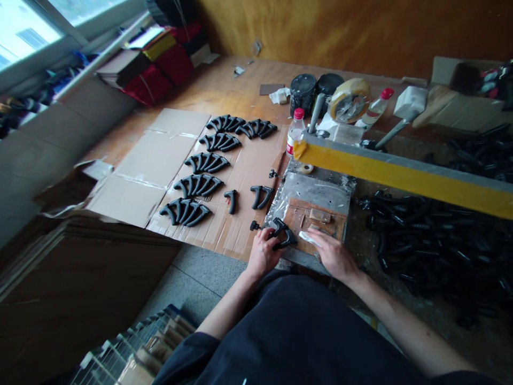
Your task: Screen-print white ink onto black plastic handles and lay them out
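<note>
My left hand (264, 251) is closed around a glossy black, curved, handle-like piece (284, 234) at the front edge of the work plate. A small white cloth or pad (308, 238) is pressed under the fingers of my right hand (335, 255), just right of the black piece. Beneath lies a brown board (295, 213) with a small wooden block (320, 215) on it, set on a grey metal plate (316, 184). A small black knob-like part (254, 225) sits just beyond my left hand. Nearby on the cardboard are a single black piece (231, 201) and a pair (262, 197).
Rows of similar black pieces (199, 185) lie on flattened cardboard (136, 168). A yellow-faced bar (401, 174) crosses above the plate. To the right is a large heap of black parts (436, 251). Bottles (295, 128), dark tins (302, 92) and a tape roll (350, 100) stand behind.
</note>
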Tool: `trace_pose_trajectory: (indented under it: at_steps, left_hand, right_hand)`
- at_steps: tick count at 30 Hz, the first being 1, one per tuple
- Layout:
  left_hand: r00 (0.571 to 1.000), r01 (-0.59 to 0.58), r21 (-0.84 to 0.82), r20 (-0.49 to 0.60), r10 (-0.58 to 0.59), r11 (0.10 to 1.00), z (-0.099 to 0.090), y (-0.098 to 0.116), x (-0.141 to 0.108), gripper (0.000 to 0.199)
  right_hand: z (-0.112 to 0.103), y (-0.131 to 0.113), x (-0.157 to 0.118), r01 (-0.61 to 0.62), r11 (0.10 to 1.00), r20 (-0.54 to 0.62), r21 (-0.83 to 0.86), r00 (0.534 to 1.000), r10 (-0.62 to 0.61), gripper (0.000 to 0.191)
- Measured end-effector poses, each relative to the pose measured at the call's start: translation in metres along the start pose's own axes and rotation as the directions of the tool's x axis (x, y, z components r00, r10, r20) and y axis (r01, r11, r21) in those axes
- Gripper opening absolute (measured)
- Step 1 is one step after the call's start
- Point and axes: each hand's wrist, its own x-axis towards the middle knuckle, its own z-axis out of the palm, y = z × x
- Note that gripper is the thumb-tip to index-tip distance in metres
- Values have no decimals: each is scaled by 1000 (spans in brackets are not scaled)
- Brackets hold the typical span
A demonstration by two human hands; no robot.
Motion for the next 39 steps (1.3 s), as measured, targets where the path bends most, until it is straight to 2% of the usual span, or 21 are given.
trace_pose_trajectory:
  at_steps: [2, 4, 6, 9, 11, 15, 19, 23, 26, 31, 36, 39]
  left_hand:
    - [1000, -12, -14, 8, 12, 1000, -1, 1, -1, 14]
    - [999, -38, -32, 28, 39, 999, -2, 3, -2, 14]
    - [996, -70, -59, 56, 73, 996, -3, 5, -3, 14]
    - [992, -90, -101, 75, 98, 991, -4, 7, -2, 13]
    - [992, -94, -119, 75, 103, 988, -6, 8, -1, 12]
    - [988, -112, -136, 94, 125, 984, -7, 10, 0, 10]
    - [987, -100, -132, 112, 115, 986, -8, 12, 2, 9]
    - [988, -89, -145, 112, 106, 985, -9, 12, 4, 9]
    - [986, -99, -150, 118, 117, 984, -9, 12, 4, 11]
    - [987, -103, -138, 112, 119, 985, -8, 10, 4, 8]
    - [988, -94, -146, 104, 110, 985, -6, 10, 2, 8]
    - [988, -99, -150, 105, 115, 984, -6, 9, 2, 10]
  right_hand:
    - [-9, 2, 13, -207, 977, -115, 43, 971, 211, 36]
    - [-10, 5, 25, -316, 947, -198, 59, 926, 321, 35]
    - [-4, 5, 33, -258, 964, -218, 57, 939, 264, 35]
    - [12, 2, 42, -29, 999, -145, 28, 989, 33, 39]
    - [25, -1, 45, 75, 997, -75, -15, 994, -76, 42]
    - [45, -3, 53, 188, 975, 86, -121, 980, -179, 42]
    - [47, 0, 50, 253, 951, 239, -180, 949, -207, 45]
    - [35, 3, 35, 285, 940, 298, -190, 929, -221, 46]
    - [32, 2, 34, 286, 938, 309, -193, 926, -219, 45]
    - [43, 0, 48, 240, 943, 250, -232, 951, -181, 44]
    - [36, 6, 36, 302, 925, 263, -232, 935, -239, 49]
    - [34, 4, 38, 293, 926, 267, -239, 936, -228, 51]
